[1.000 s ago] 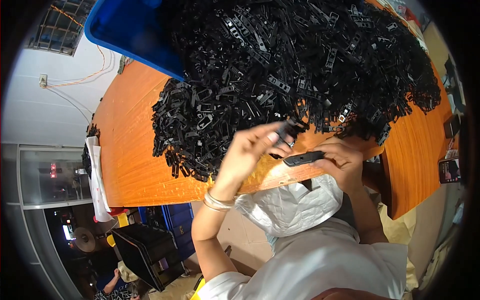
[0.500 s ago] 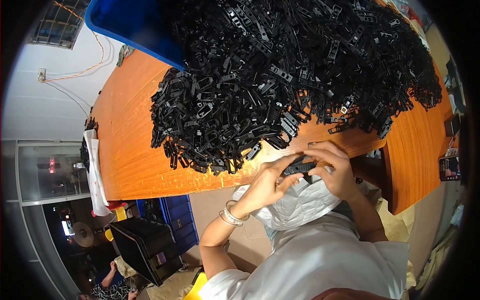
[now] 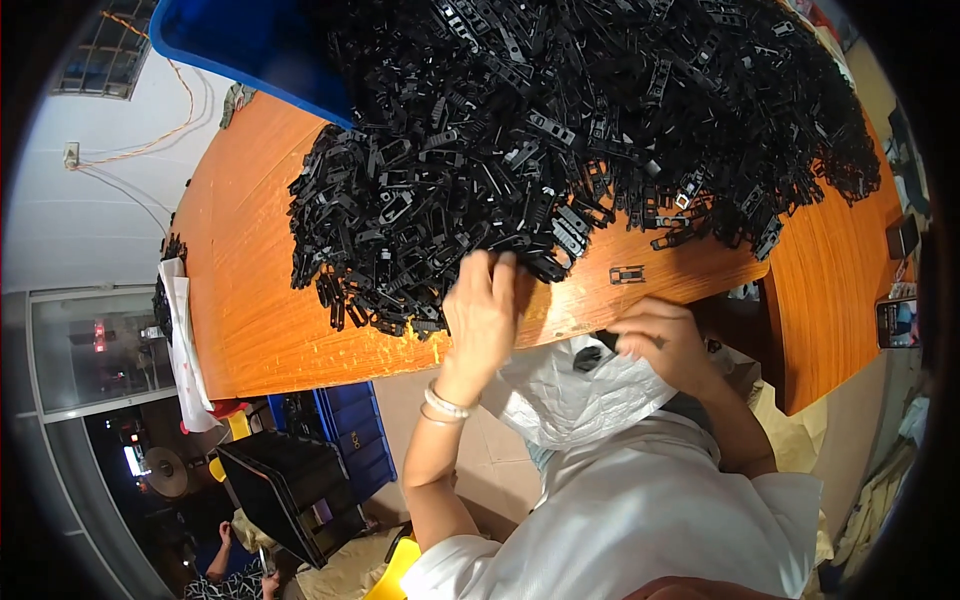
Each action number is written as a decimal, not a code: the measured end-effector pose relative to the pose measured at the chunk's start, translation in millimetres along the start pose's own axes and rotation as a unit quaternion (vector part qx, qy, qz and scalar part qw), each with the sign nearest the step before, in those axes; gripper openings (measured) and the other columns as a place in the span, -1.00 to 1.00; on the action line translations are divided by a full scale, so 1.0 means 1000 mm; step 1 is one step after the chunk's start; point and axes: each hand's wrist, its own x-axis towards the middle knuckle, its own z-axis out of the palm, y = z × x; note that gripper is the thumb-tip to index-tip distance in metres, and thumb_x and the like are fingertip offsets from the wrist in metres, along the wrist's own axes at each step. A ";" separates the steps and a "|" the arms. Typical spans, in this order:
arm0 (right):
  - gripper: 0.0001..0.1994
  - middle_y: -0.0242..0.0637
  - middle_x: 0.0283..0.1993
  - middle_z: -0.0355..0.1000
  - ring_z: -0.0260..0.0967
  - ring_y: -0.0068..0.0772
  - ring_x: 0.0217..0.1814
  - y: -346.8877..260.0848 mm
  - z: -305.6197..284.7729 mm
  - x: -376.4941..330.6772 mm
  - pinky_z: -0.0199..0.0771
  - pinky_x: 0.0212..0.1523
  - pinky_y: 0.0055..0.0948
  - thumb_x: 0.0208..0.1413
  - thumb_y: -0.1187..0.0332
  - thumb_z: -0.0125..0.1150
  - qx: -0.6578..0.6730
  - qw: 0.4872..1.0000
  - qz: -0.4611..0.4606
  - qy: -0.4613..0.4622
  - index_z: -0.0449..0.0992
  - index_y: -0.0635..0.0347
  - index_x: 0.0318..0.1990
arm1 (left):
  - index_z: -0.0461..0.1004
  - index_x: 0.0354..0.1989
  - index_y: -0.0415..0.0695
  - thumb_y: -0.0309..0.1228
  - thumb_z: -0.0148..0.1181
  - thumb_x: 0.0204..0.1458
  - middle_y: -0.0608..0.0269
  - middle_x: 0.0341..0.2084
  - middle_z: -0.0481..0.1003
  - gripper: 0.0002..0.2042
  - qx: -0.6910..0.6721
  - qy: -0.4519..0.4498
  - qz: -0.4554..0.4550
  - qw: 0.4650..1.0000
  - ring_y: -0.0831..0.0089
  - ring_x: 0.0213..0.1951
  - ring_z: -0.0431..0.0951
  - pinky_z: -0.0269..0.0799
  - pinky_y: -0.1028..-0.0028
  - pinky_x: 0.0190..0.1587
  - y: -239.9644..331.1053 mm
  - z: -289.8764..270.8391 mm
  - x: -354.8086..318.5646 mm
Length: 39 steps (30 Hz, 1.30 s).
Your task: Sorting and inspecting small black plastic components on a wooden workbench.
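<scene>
Worktop point(image 3: 245, 290): orange wood grain, near edge bowed by the lens, finish worn pale along a stretch of it. Much of the surface lies under a pile point(image 3: 590, 130) of small black plastic parts, overlapping at all angles; its near margin is ragged and stops just short of the edge. Bare ground: a broad area left of the pile, a thin strip between pile and near edge, a further area at right. One single part point(image 3: 628, 274) lies flat in the strip, apart from the pile.

Left hand point(image 3: 485, 308): over the strip, fingers bent downward, tips at the pile's near margin. Cannot tell whether they pinch a part; the tips merge with the black. Right hand point(image 3: 665, 342): by the near edge, above the white sack point(image 3: 590, 405), fingers loosely curved and parted, clasping nothing visible. Open room between the two hands.

White sack sits between torso and worktop edge, upper part close to that edge. Dark object point(image 3: 588, 358) shows against it, between the hands; outline too blurred to identify.

Boundaries: blue bin point(image 3: 240, 78) at upper left, its rim meeting the pile; dark gap point(image 3: 740, 325) in the worktop's edge, right of the right hand.
</scene>
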 end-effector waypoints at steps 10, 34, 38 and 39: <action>-0.86 -0.19 -0.33 0.33 0.36 -0.31 -0.41 0.017 0.001 0.017 0.33 -0.44 -0.45 -0.23 0.64 0.20 -0.291 0.925 -0.117 0.213 0.45 0.35 -0.42 | 0.35 -0.36 -0.30 -0.57 0.15 -0.25 0.04 -0.26 0.32 -0.78 0.062 0.023 0.068 0.995 0.26 -0.36 0.37 0.38 0.46 -0.52 -0.017 0.018 0.000; -0.85 -0.22 -0.30 0.34 0.32 -0.45 -0.30 -0.027 0.010 0.026 0.31 -0.34 -0.59 -0.21 0.65 0.17 -0.007 0.979 -0.101 0.177 0.52 0.34 -0.39 | 0.19 -0.09 -0.29 -0.76 0.07 -0.14 -0.02 -0.14 0.37 -0.60 -0.570 0.063 -0.127 0.809 0.41 -0.14 0.44 0.39 0.50 -0.10 0.052 0.026 -0.025; -0.85 -0.22 -0.28 0.34 0.32 -0.45 -0.28 -0.028 0.005 0.028 0.31 -0.32 -0.60 -0.19 0.63 0.16 -0.004 0.984 -0.101 0.147 0.52 0.35 -0.38 | 0.21 -0.11 -0.29 -0.74 0.08 -0.14 -0.02 -0.17 0.39 -0.62 -0.539 0.059 -0.115 0.833 0.42 -0.16 0.45 0.38 0.48 -0.10 0.052 0.025 -0.023; -0.85 -0.22 -0.28 0.34 0.32 -0.45 -0.28 -0.027 0.004 0.028 0.31 -0.32 -0.60 -0.19 0.63 0.16 -0.004 0.984 -0.101 0.149 0.52 0.35 -0.38 | 0.22 -0.11 -0.30 -0.73 0.09 -0.14 -0.01 -0.19 0.40 -0.63 -0.523 0.059 -0.101 0.844 0.42 -0.17 0.45 0.38 0.48 -0.11 0.053 0.025 -0.022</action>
